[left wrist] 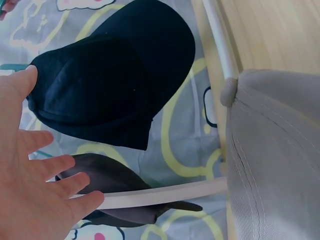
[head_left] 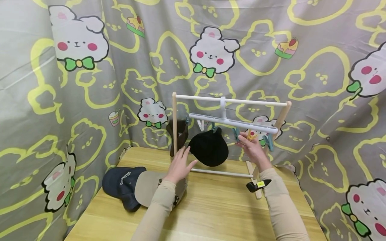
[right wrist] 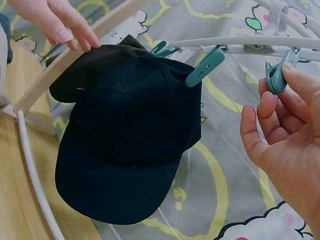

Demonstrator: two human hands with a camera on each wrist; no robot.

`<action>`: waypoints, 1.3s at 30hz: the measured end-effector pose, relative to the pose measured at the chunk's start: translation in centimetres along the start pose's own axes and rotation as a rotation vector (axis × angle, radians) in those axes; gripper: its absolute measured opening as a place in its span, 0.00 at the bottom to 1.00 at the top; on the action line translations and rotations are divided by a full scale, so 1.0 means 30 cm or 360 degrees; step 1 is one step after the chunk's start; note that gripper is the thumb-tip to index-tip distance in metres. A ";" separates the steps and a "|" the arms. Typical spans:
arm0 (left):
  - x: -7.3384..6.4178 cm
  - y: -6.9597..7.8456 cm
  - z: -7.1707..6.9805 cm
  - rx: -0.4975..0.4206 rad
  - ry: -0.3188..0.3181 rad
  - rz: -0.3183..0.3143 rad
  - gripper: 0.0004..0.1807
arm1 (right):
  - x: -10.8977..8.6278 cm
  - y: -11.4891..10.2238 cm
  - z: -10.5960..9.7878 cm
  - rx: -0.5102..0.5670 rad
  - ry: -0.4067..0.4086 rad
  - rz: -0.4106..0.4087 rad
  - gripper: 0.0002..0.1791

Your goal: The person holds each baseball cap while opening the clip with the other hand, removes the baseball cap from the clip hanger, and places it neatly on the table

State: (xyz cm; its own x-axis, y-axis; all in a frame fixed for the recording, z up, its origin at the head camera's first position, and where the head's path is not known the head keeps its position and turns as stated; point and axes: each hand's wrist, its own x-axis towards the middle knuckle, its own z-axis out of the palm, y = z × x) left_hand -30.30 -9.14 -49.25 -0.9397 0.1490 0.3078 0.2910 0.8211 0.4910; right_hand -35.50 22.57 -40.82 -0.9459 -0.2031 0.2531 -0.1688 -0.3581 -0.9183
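A black cap (head_left: 209, 149) hangs from the white hanger (head_left: 232, 123), a teal clothespin (right wrist: 206, 67) biting its edge. My left hand (head_left: 180, 165) is beside the cap's left side with fingers spread; in the left wrist view its thumb tip overlaps the cap's edge. Right of the cap, my right hand (head_left: 254, 152) pinches another teal clothespin (right wrist: 276, 77) on the hanger between thumb and fingers. A yellow clothespin (head_left: 251, 135) shows by that hand, and a further teal one dangles near the hanger's right end.
The hanger hooks over the top bar of a wooden rack (head_left: 175, 127). A dark brown cap (head_left: 178, 134) hangs at its left end, near a white clothespin (head_left: 201, 125). A navy cap (head_left: 120, 184) and a beige cap (head_left: 147, 187) lie on the table (head_left: 217, 207) at left. Patterned curtain surrounds the table.
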 end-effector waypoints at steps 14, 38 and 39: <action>0.031 0.035 0.026 0.0000 0.0036 0.0048 0.42 | -0.013 -0.024 -0.028 0.0028 -0.0036 -0.0019 0.15; 0.071 0.067 0.041 -0.0091 -0.0067 -0.0009 0.43 | -0.007 -0.001 -0.023 -0.0090 0.0095 0.0068 0.09; 0.072 0.068 0.042 -0.0095 -0.0064 -0.0007 0.43 | -0.006 0.003 -0.025 -0.0084 0.0090 0.0058 0.10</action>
State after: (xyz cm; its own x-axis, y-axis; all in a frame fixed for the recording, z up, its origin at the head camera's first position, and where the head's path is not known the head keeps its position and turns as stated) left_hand -31.97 -6.45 -48.60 -0.9472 0.1684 0.2730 0.2958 0.7878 0.5402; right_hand -35.54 23.27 -41.17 -0.9656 -0.1628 0.2028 -0.1468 -0.3025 -0.9418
